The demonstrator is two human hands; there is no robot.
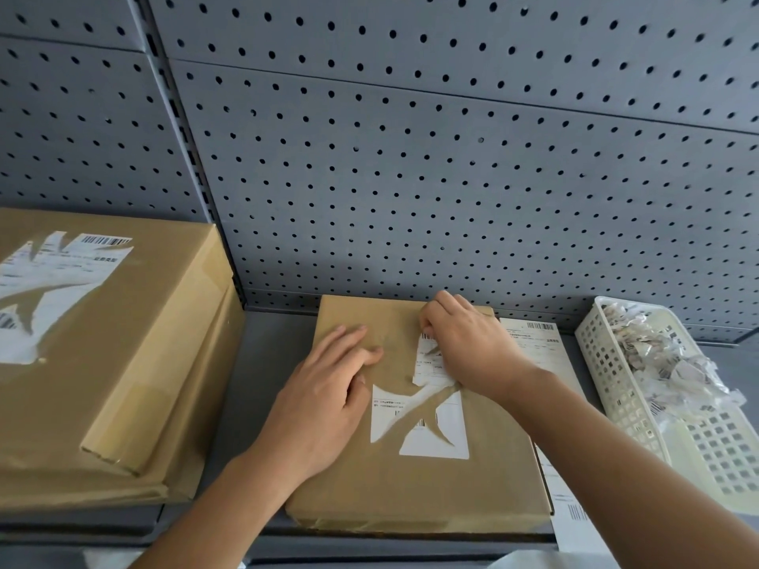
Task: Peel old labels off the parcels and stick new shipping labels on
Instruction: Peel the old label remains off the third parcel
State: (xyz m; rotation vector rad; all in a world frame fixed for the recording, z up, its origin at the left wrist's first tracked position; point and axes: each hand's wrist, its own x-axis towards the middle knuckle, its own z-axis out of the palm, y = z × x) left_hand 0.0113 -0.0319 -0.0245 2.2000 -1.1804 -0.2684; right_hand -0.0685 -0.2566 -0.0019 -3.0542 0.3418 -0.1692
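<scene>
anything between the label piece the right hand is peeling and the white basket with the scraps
Nothing visible: the right hand pinches the old label, and only flat label sheets lie between parcel and basket.

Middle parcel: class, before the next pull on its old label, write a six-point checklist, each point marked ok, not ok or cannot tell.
1. Parcel steadied: left hand presses flat on it. Ok.
2. Grip: right hand pinches the old label at its upper piece. Ok.
3. Old label all off: white pieces remain. Not ok.
4. Basket for scraps at the right, room left. Ok.
5. New label sheet lies beside the parcel. Ok.
6. Glue residue: cannot tell.
</scene>
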